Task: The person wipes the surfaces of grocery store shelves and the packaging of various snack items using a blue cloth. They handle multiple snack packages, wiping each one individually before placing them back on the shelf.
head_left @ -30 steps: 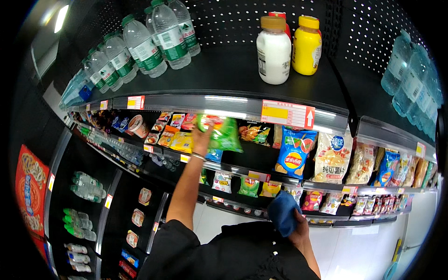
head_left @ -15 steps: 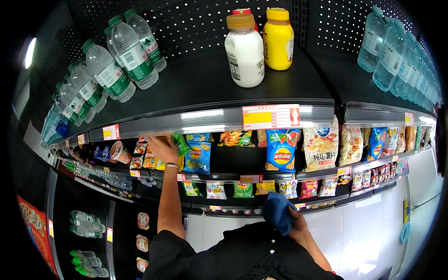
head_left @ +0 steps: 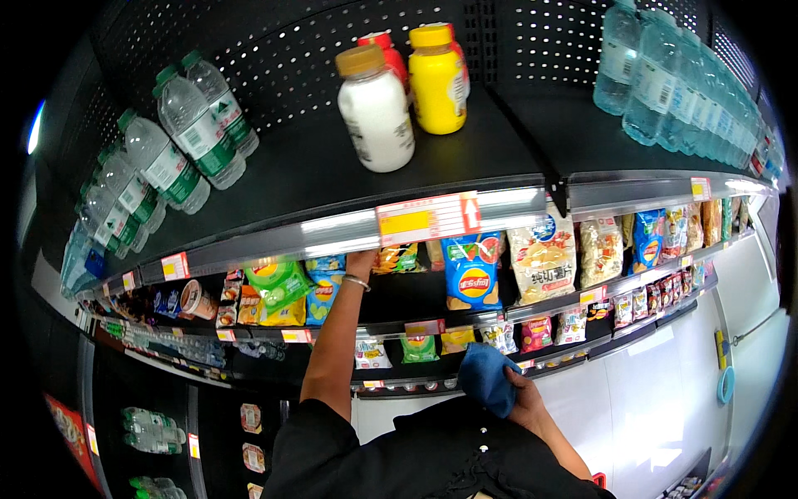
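Left hand [head_left: 360,264] among snack bags [head_left: 287,291]

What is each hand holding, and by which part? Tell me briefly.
The right hand grips a blue cloth, bunched up by its lower edge. The left hand reaches among the snack bags under the shelf rail; whether it holds one cannot be told.

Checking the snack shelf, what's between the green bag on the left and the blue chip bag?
In the head view, the left hand reaches up between green bag and blue chip bag, beside a smaller blue packet and an orange one.
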The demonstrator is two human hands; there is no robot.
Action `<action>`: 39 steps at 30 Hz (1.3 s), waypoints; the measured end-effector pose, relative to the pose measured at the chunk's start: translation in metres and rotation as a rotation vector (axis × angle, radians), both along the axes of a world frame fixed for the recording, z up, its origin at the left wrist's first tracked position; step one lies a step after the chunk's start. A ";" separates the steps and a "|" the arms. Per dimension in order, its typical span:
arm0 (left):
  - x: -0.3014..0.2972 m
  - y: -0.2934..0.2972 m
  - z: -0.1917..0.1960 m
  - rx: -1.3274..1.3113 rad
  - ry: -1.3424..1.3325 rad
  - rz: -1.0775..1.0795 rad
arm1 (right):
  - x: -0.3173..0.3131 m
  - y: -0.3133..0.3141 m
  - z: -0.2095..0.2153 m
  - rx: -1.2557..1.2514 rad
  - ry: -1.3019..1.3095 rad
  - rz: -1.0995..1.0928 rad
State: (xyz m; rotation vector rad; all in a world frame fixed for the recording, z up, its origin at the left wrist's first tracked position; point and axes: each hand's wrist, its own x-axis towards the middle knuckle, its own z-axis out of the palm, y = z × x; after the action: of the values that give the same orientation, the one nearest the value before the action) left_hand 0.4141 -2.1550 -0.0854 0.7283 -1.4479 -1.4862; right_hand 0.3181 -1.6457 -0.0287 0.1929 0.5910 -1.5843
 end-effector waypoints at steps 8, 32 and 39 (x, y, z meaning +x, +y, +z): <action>0.030 0.113 0.111 -0.125 0.046 0.247 | -0.017 0.008 0.003 -0.005 -0.029 0.032; 0.096 0.423 0.054 0.870 0.194 -0.006 | 0.001 -0.020 -0.002 0.078 0.809 0.348; 0.104 0.423 -0.033 0.791 0.416 -0.037 | -0.007 -0.032 0.027 0.099 0.753 -0.119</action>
State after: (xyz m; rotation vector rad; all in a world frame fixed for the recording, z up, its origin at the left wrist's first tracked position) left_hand 0.5181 -1.7316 -0.1187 0.7779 -0.5369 -2.1079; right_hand 0.3113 -1.6772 -0.0015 -0.3213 1.2573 -1.7292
